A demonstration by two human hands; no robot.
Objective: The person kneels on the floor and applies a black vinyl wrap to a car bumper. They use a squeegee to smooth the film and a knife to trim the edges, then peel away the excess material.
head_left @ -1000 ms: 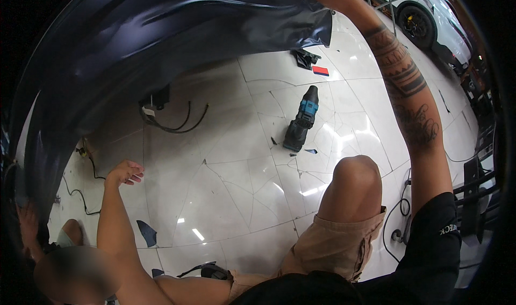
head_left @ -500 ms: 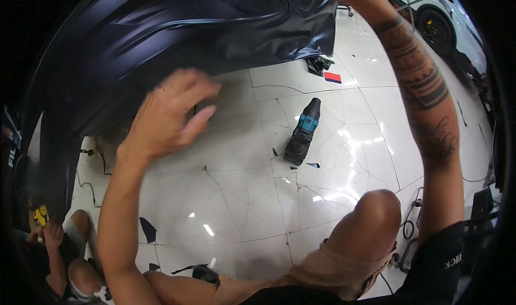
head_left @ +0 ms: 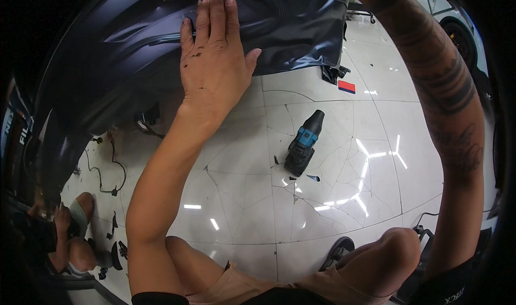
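A large sheet of dark, glossy film (head_left: 140, 36) hangs over a curved panel across the upper part of the view, with creases and a loose lower edge. My left hand (head_left: 215, 63) is open, its fingers stretched out and laid against the film. Raised on the right is my tattooed forearm (head_left: 451, 95), running up past the top edge. My right hand lies beyond that edge, so its fingers and anything in them are hidden.
On the cracked white tile floor (head_left: 236, 170) lies a black and teal power tool (head_left: 305, 142). Farther off are a red card with a dark edge (head_left: 346, 87) and black film scraps (head_left: 332, 73). A cable (head_left: 122, 178) and a crouching person (head_left: 62, 235) are at left. A car wheel (head_left: 459, 41) stands far right.
My left hand has moved up and right from above the floor onto the film, its fingers straightening. My right hand has gone out past the top edge. The view has shifted slightly.
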